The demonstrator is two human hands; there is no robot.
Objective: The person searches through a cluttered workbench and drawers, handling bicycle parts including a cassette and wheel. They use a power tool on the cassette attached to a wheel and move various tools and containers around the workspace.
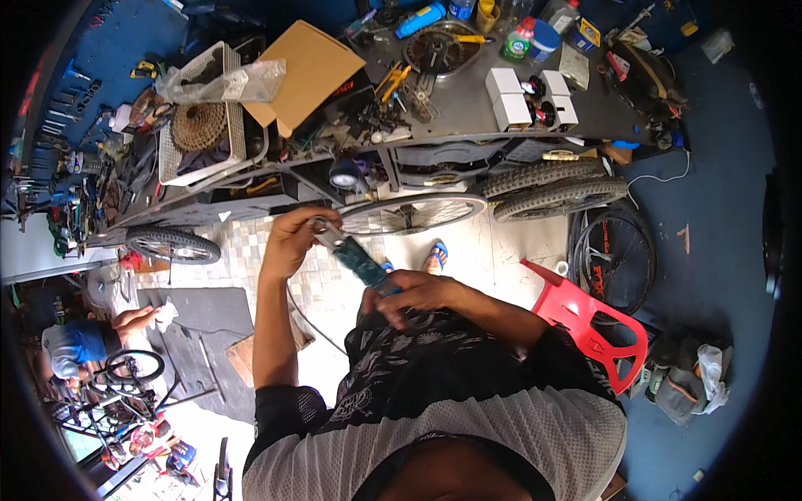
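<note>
In front of my chest, both hands hold a long tool (359, 260) slantwise. It has a flat silvery metal end with a ring-like opening and a thick, dark green, mottled handle; its exact kind is not plain. My left hand (294, 240) pinches the metal end, up and to the left. Around the lower end of the handle close the fingers of my right hand (415, 294), hiding that tip. Just beyond the tool, a spoked bicycle wheel (415, 214) leans below the workbench (451, 117).
The bench bears a white basket (170, 156) with a cassette (199, 127), cardboard (316, 71), a crankset (441, 48) and white boxes (510, 107). Knobby tyres (555, 200) stand beneath. A red plastic chair (585, 326) is at my right. Another person (73, 346) sits by a bicycle at far left.
</note>
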